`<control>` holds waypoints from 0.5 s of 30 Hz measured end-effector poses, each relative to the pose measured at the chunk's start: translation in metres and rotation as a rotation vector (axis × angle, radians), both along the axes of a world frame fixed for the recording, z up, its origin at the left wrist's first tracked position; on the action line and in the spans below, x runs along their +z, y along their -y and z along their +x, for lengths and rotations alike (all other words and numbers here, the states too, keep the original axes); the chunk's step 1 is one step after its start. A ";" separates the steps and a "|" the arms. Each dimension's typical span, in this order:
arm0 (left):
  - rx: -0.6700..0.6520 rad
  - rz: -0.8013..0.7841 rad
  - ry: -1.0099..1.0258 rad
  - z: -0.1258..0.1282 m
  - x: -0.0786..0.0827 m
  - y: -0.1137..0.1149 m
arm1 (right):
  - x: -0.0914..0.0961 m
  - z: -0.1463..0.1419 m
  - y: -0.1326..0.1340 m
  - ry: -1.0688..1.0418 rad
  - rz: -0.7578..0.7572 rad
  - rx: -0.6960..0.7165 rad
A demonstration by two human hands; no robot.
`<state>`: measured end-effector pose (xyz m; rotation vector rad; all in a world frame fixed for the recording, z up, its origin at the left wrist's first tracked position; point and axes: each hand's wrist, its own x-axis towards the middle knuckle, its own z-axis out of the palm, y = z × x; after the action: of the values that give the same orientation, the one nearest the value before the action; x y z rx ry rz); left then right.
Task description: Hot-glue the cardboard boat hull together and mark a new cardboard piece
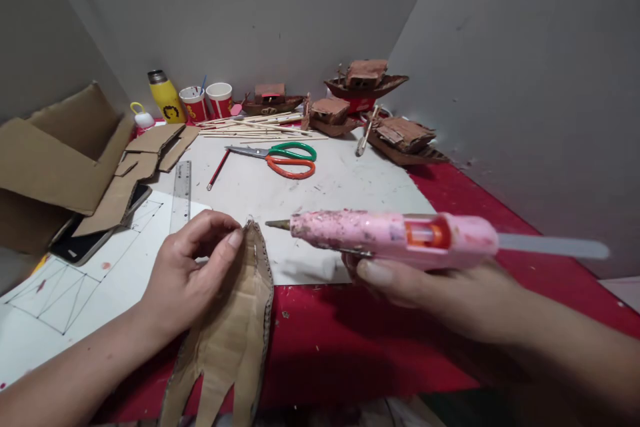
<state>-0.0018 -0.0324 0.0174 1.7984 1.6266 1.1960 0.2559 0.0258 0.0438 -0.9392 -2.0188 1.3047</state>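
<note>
My left hand pinches the pointed tip of a long cardboard boat-hull piece, thumb and fingers closed on it. The piece runs toward me over the red table. My right hand grips a pink hot-glue gun held level. Its metal nozzle points left, a short gap from the cardboard tip. A clear glue stick juts from the gun's back end.
A white sheet holds green-and-orange scissors, a red pencil, a metal ruler and wooden sticks. Cardboard boat models, paper cups and a yellow bottle stand behind. An open cardboard box and a phone lie left.
</note>
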 end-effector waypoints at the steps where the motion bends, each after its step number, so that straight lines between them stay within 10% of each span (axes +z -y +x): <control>1: -0.004 0.018 -0.026 0.000 0.000 0.000 | 0.002 -0.003 0.002 0.013 0.073 0.021; 15: -0.042 0.156 -0.223 0.004 -0.001 0.004 | -0.012 -0.022 0.018 0.323 0.622 0.090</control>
<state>0.0021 -0.0366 0.0165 2.1186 1.6430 1.1674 0.2336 0.0076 0.0316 -0.7927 -2.5154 0.5061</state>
